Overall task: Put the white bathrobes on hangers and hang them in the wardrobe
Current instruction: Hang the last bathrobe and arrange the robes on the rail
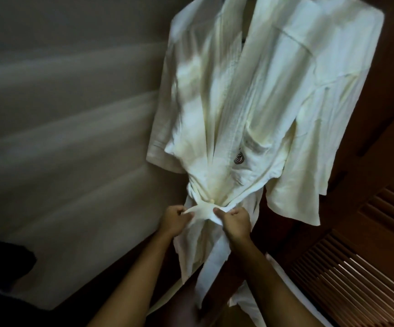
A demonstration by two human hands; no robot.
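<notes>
A white bathrobe (257, 95) hangs full length in the middle of the view, its shoulders spread wide at the top as if on a hanger, though the hanger itself is hidden by the cloth. The fabric looks soft and thick, with a ribbed, quilted band running down the collar edge. On the chest pocket is a small dark logo (239, 159) shaped like nested arcs inside a shield; no writing on it can be read. The short wide sleeves hang loose at either side, with stitched hems.

At waist height a white belt (205, 212) of the same cloth wraps round the robe and crosses at the front. The left hand (174, 220) grips one end of the belt with fingers curled round it, pulling it to the left. The right hand (235, 223) is closed round the other end just beside it, thumb on top. The two hands are close together with the crossing between them. Loose belt ends and the robe's skirt hang down below the hands, between the bare forearms.

Behind the robe on the left is a plain pale wall (61, 114), blurred. On the right is a dark brown wooden door (356, 267) with slanted slats.
</notes>
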